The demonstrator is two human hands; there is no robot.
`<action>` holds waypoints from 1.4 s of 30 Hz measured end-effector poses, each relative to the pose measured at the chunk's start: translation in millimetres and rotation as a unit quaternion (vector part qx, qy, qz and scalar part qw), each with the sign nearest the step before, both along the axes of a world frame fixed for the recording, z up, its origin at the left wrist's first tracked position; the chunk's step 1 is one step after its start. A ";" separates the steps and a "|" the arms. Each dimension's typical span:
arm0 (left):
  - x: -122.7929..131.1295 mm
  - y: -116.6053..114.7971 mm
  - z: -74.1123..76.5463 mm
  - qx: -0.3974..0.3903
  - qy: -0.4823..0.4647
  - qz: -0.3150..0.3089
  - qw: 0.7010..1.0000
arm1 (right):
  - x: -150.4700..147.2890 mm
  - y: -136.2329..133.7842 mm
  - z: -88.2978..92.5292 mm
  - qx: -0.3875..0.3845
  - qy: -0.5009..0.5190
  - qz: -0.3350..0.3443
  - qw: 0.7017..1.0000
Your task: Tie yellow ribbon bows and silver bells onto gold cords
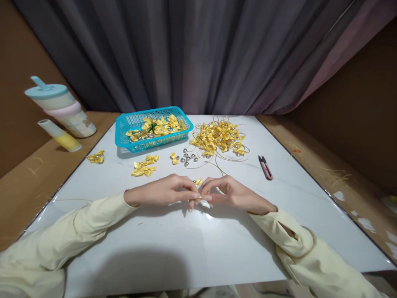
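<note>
Gold cord [200, 198] is pinched between both hands [170, 189] [231, 193].

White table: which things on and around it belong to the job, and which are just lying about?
Seem to belong: gold piece between left hand and right hand, yellow bows, silver beads, gold cord, blue basket, snips.

Seem just lying about: drink cup, white scraps. The yellow-and-white tube: can't tell.
</note>
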State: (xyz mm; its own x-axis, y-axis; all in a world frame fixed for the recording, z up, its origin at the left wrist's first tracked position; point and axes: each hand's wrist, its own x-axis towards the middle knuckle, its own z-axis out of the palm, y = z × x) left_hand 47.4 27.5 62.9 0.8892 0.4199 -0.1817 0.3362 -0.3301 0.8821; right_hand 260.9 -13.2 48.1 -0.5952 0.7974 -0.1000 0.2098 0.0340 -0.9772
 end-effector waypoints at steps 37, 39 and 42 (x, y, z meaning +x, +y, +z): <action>5.0 2.2 -38.9 0.260 0.069 0.153 0.951 | 17.4 10.7 29.4 0.116 -0.229 -0.038 0.966; 8.1 3.0 -40.8 0.264 0.057 0.149 0.951 | 16.2 15.4 28.5 0.069 -0.220 -0.002 0.973; 7.6 8.6 -33.2 0.169 0.030 0.179 0.969 | 11.4 21.2 24.8 0.034 -0.190 0.034 0.981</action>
State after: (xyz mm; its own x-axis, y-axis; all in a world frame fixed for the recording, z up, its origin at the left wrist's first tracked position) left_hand 55.0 36.1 29.7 0.6679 0.7438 -0.0267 0.5300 -0.4501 0.7187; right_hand 272.3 8.0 72.9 -0.5778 0.7691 -0.2730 0.5537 0.1238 -0.8234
